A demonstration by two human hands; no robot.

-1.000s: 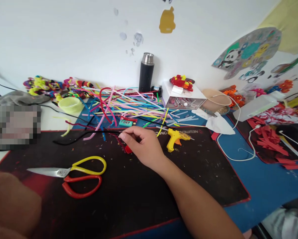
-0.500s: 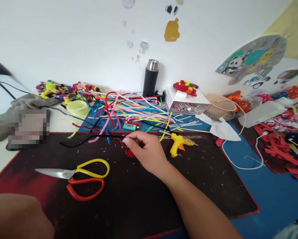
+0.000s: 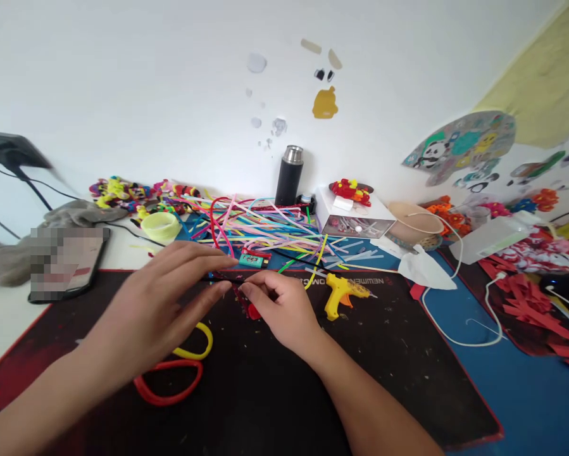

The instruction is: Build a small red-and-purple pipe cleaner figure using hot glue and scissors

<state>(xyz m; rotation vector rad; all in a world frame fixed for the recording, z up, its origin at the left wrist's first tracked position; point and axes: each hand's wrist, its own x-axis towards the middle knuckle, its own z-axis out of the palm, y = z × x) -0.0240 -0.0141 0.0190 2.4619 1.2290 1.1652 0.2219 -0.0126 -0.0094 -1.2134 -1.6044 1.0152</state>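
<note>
My right hand (image 3: 284, 310) pinches a black pipe cleaner (image 3: 235, 278) between thumb and forefinger, over the dark mat. A dark red tinsel strand (image 3: 239, 296) and a small red piece (image 3: 254, 311) show just under its fingertips. My left hand (image 3: 170, 304) has come up on the left, its thumb and fingers parted around the black pipe cleaner; no grip on it can be made out. Below the left hand lie scissors (image 3: 200, 373) with one yellow and one red handle, their blades hidden by the hand and wrist. A yellow glue gun (image 3: 335, 296) lies right of my right hand.
A pile of coloured pipe cleaners (image 3: 269, 223) lies behind the mat (image 3: 383, 380), near a teal box (image 3: 252, 259). Behind stand a black flask (image 3: 288, 177) and white box (image 3: 350, 212). A phone (image 3: 87, 259) lies left; a white cable (image 3: 455, 342) curls right.
My left hand has risen from the lower left corner to the black pipe cleaner, covering the scissors' blades. My right hand keeps its pinch. The camera view has tilted upward.
</note>
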